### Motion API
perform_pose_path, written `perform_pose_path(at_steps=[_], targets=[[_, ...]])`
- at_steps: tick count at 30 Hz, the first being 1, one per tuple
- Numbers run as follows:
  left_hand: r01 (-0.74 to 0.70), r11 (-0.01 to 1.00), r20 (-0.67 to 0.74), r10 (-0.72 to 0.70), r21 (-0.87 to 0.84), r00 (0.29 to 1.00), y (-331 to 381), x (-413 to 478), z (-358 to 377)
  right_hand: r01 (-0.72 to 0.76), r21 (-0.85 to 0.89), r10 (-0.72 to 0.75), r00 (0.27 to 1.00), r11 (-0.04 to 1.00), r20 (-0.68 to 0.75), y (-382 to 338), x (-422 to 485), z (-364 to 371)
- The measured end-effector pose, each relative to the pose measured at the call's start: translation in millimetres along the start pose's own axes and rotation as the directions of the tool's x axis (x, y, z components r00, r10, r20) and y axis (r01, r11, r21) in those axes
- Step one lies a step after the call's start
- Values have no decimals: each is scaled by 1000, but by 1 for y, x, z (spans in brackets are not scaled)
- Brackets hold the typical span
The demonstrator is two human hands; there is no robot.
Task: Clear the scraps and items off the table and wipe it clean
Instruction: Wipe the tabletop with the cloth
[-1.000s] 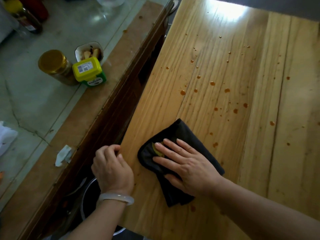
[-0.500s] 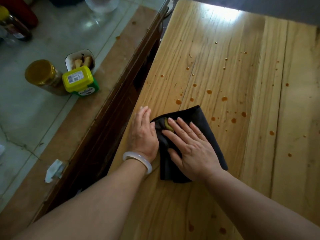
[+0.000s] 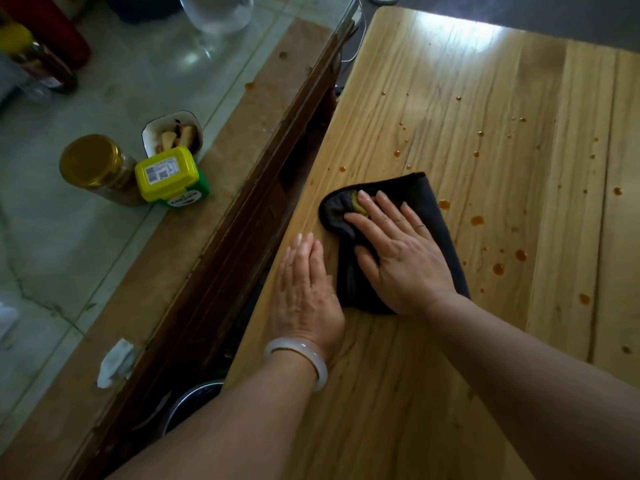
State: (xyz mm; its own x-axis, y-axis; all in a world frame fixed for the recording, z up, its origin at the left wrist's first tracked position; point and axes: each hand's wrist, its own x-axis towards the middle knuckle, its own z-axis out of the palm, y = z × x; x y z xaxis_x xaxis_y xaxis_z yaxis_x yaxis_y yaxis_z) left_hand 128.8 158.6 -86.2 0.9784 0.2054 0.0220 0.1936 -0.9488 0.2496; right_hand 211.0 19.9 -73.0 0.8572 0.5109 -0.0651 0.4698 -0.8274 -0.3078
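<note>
A black cloth [image 3: 434, 216] lies on the light wooden table [image 3: 467, 341] near its left edge. My right hand [image 3: 394, 254] presses flat on the cloth with fingers spread; a yellow-green scrap [image 3: 356, 202] shows under the fingertips. My left hand [image 3: 304, 292], with a pale bangle on the wrist, lies flat on the bare wood just left of the cloth, fingers together. Orange-brown sauce drops [image 3: 478, 220] dot the table to the right of the cloth and beyond it.
A lower counter stands to the left with a gold-lidded jar [image 3: 95, 168], a yellow-lidded green tub [image 3: 169, 176], a small dish of food [image 3: 173, 133], a glass [image 3: 218, 12] and a crumpled tissue [image 3: 114, 362]. A metal bowl [image 3: 194, 400] sits below in the gap.
My left hand came up from the table's edge and settled flat beside the cloth. My right hand slid the cloth away from me along the left edge.
</note>
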Motion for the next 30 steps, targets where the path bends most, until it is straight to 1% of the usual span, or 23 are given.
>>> perform_pose_path(at_steps=[3, 5, 7, 9, 10, 12, 17, 23, 27, 30], targets=[[-10, 1000, 2, 10, 20, 1000, 0, 0, -1, -42, 24, 42, 999, 999, -29, 0, 17, 0], [-3, 1000, 5, 3, 16, 1000, 0, -2, -2, -24, 20, 24, 999, 1000, -25, 0, 17, -1], [4, 1000, -2, -4, 9, 1000, 2, -4, -3, 71, 27, -71, 997, 997, 2, 2, 12, -2], [0, 1000, -27, 0, 17, 1000, 2, -5, -4, 197, 32, -198, 979, 980, 47, 4, 7, -3], [-4, 999, -36, 5, 32, 999, 2, -5, -3, 238, 35, -240, 968, 971, 68, 5, 6, -4], [-1, 999, -38, 3, 51, 999, 3, -4, -3, 260, 40, -263, 960, 965, 92, 7, 8, -5], [10, 999, -40, -8, 52, 999, 4, -1, -5, 194, -1, -193, 976, 981, 99, 1, 20, -5], [9, 999, 19, -10, 46, 1000, 4, 0, -5, 28, -32, -27, 999, 999, 39, -7, 53, -2], [14, 998, 35, -16, 58, 999, 3, 1, -5, -90, -28, 90, 996, 996, 16, -8, 71, -1], [14, 998, 40, -16, 56, 999, 3, -1, -4, -148, -27, 148, 989, 989, 18, -11, 74, -1]])
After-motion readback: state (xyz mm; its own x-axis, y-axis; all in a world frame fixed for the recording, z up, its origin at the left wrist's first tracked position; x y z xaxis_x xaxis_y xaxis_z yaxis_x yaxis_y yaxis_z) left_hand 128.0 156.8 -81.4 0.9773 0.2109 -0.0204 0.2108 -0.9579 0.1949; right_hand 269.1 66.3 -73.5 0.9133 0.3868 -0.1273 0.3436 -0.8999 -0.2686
